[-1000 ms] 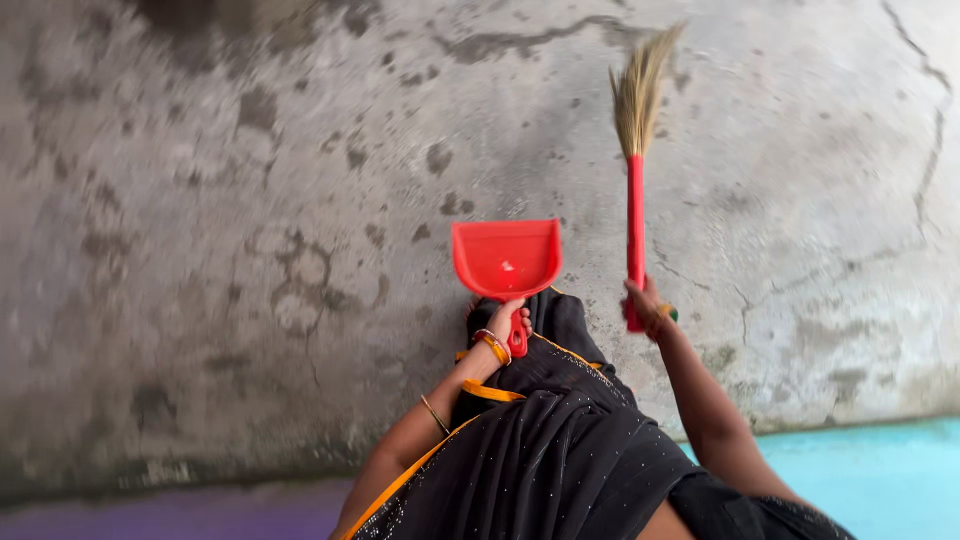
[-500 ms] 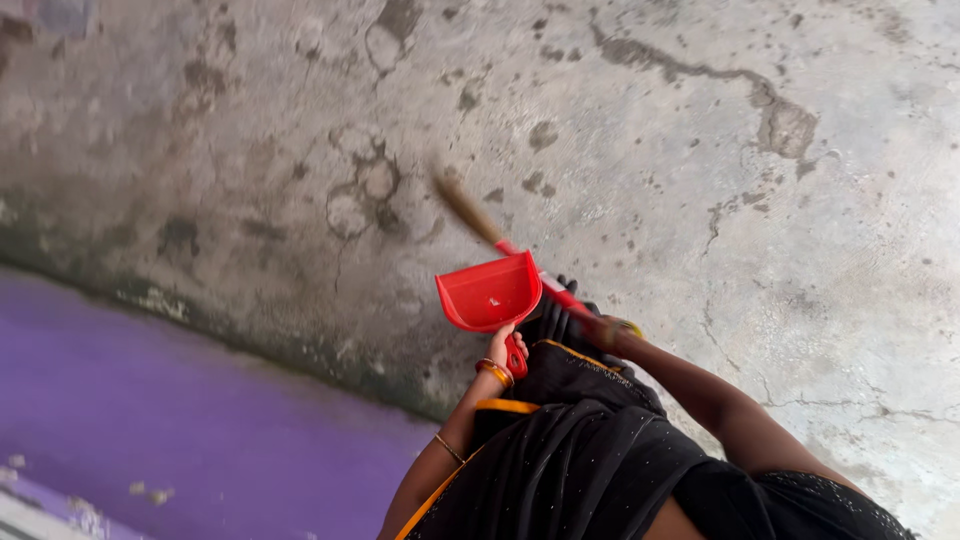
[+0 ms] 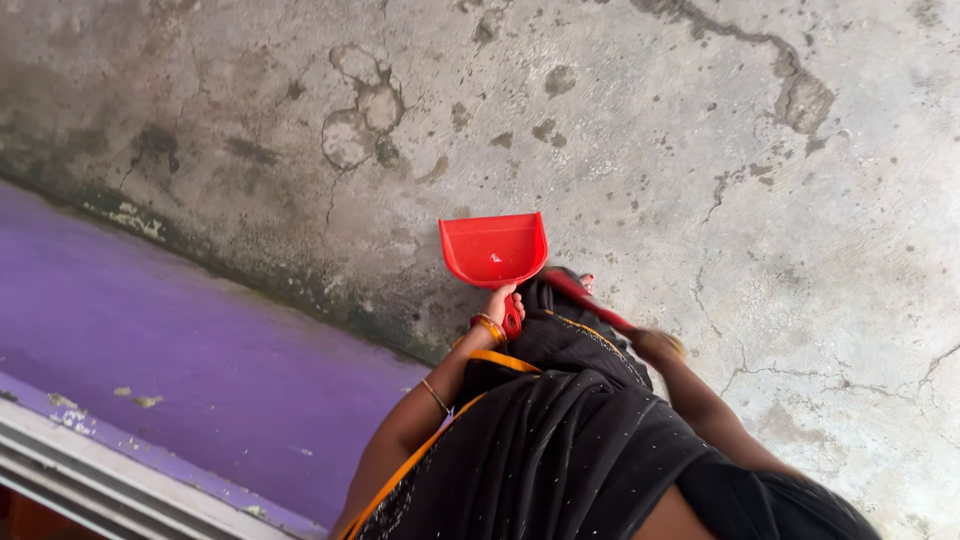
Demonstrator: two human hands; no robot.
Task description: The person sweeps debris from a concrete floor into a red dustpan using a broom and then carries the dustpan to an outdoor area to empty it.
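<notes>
Left hand (image 3: 503, 300) grips the red dustpan (image 3: 494, 249); right hand (image 3: 652, 345), blurred, seemingly clutches the broom handle (image 3: 590, 298), now swung low behind the pan.

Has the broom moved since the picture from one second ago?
Yes. The broom has swung from pointing straight out over the concrete floor, right of the red dustpan, to lying across behind the dustpan, gripped in the right hand.

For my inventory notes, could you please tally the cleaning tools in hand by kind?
Dustpan, red, in the left hand: 1
Broom, red handle, in the right hand: 1
Total: 2
</notes>
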